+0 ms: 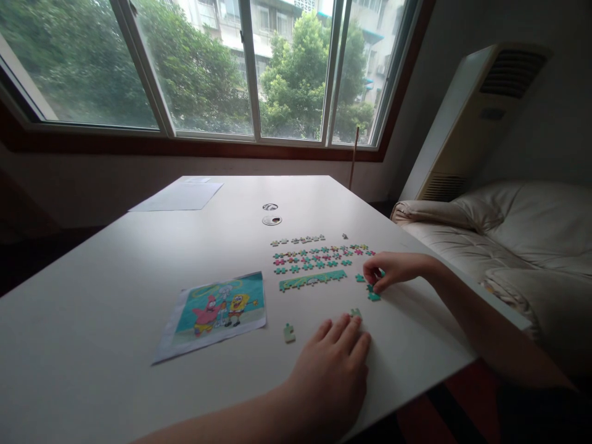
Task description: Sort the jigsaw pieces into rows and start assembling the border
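Note:
My left hand (333, 357) lies flat on the white table (115, 277), fingers stretched out, their tips touching a small green puzzle piece (355, 312). Another loose piece (289, 333) sits just left of it. My right hand (386, 270) is curled, its fingertips pinching a teal puzzle piece (372, 291) on the table. Left of that hand lie a joined teal strip of pieces (312, 280) and rows of loose pieces (319, 256). A cartoon reference picture (215, 313) lies further left.
A sheet of paper (178, 196) rests at the table's far left. Two round cable holes (271, 213) sit mid-table. A cream sofa (518, 234) and a standing air conditioner (467, 117) are at the right. Windows (208, 68) run along the back.

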### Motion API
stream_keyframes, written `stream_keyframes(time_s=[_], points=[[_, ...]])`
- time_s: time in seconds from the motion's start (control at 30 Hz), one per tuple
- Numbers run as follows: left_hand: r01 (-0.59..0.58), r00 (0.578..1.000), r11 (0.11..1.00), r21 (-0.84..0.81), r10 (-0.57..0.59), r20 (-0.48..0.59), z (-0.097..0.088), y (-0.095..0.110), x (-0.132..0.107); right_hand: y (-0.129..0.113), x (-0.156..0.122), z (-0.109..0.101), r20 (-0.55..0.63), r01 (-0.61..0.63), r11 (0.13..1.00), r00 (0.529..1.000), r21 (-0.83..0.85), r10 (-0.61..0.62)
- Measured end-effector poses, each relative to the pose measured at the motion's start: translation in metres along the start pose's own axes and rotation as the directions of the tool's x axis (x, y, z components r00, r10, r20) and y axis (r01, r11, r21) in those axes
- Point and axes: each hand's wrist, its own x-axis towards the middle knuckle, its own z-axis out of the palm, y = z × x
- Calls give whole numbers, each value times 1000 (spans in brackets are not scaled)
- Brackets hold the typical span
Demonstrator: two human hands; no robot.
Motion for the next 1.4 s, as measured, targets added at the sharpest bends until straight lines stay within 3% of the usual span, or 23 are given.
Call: stream_keyframes(time_s=[0.2, 0.4, 0.63, 0.9, 1.2, 1.4], points=[[-4, 1000, 1000, -4, 4, 1, 0, -1, 0, 1, -1, -2, 20, 52, 998, 998, 18, -53], [-5, 1000, 1000, 10, 5, -11, 1, -1, -1, -11, 3, 0, -138, 237, 967, 965, 94, -223], [-3, 1000, 1000, 5, 3, -10, 1, -1, 0, -34, 9, 12, -71, 356, 934, 933, 40, -353], [3, 1000, 1000, 13, -2, -10, 0, 0, 0, -31, 15, 21, -91, 324, 946, 942, 8, -322], [11, 1000, 1000, -9, -11, -8, 0, 1, 1, -36, 17, 26, -176, 297, 943, 930, -152, -321], [6, 1000, 1000, -4, -6, -4, -3, 0, 1, -32, 14, 19, -192, 275, 956, 938, -102, -290]])
